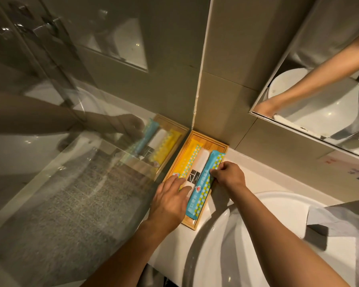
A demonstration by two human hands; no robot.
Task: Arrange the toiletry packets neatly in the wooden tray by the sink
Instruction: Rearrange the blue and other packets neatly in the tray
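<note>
A wooden tray [212, 142] sits in the counter corner against the tiled wall, left of the sink. Three long packets lie lengthwise in it: a yellow packet [188, 160] on the left, a white packet [201, 160] with a black label in the middle, and a blue packet [203, 184] on the right. My right hand [228, 174] pinches the right edge of the blue packet about halfway along. With fingers spread, my left hand [171, 198] lies flat on the near ends of the yellow and white packets, hiding them.
A white basin [263, 235] curves right beside the tray's near corner. A glass shower panel [71, 162] stands on the left and reflects the tray. A mirror [319, 96] hangs upper right. A grey tissue box [344, 220] sits at the far right.
</note>
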